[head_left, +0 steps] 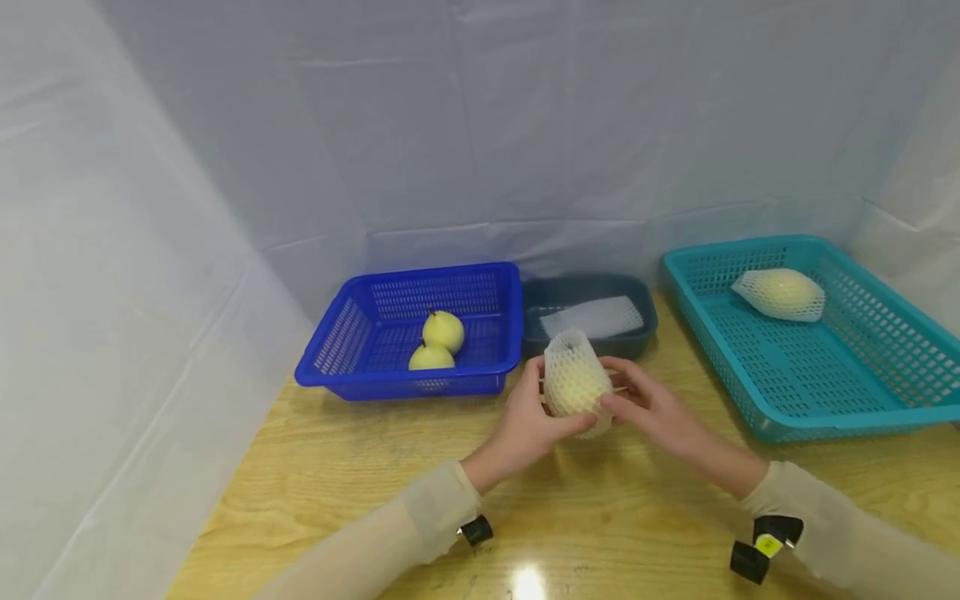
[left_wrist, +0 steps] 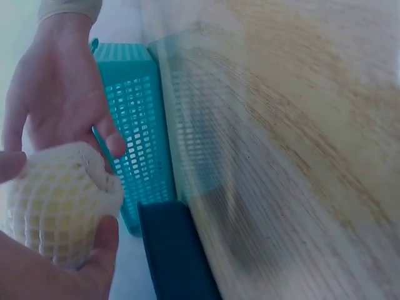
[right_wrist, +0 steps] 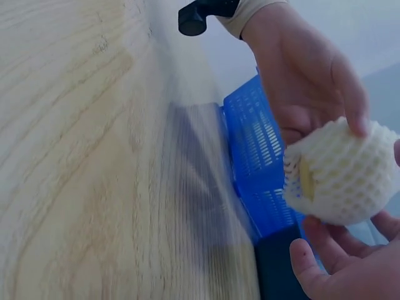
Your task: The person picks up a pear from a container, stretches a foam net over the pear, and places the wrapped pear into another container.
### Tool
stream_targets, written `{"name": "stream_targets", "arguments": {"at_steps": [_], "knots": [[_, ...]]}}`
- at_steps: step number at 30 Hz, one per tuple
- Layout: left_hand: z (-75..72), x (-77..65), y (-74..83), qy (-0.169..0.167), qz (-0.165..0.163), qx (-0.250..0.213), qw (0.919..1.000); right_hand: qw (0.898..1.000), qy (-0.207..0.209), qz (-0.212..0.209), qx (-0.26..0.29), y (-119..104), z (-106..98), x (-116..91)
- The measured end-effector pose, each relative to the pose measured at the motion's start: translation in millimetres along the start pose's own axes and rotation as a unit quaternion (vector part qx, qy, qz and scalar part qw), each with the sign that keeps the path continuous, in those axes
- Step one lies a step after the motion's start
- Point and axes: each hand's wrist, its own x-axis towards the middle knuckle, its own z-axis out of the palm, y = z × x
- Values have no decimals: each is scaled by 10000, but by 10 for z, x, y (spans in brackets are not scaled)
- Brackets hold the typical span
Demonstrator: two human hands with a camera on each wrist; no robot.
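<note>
A pale yellow pear (head_left: 577, 385) in a white foam net sleeve is held between both hands over the table. My left hand (head_left: 525, 421) grips its left side, with the thumb across the near part of the net. From the right, my right hand (head_left: 656, 408) holds it, thumb on the front of the net and fingers beside and behind it. In the right wrist view, the net (right_wrist: 353, 175) covers most of the pear, with a bit of yellow showing at its open end. In the left wrist view, the net's bunched end (left_wrist: 103, 181) sits near the left thumb.
Two bare pears (head_left: 442, 332) lie in a blue basket (head_left: 420, 385) at left. Flat foam nets (head_left: 600, 317) lie in a dark blue-grey tray (head_left: 641, 342) behind the hands. At right, a teal basket (head_left: 780, 425) contains one netted pear (head_left: 783, 293). White sheeting (head_left: 487, 125) hangs behind.
</note>
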Motion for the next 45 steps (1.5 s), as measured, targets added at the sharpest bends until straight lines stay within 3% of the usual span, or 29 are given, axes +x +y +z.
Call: {"name": "stream_targets", "arguments": {"at_steps": [9,14,22,33,45], "knots": [[-94,9,-25,-428,145,-637,9969,9997,-124,-188,-135,41,-92,25],[-110,-3,-22,-563,299,-736,9952,9991,-398,-109,119,61,-98,31],[-139,-1,-45,-710,472,-375,9957,9964,-761,35,385,68,-103,15],[-103,-10,-13,-338,476,110,9982,9994,-185,72,282,18,-107,0],[3,-42,48,-231,407,803,9957,9997,-61,-211,61,18,-57,3]]}}
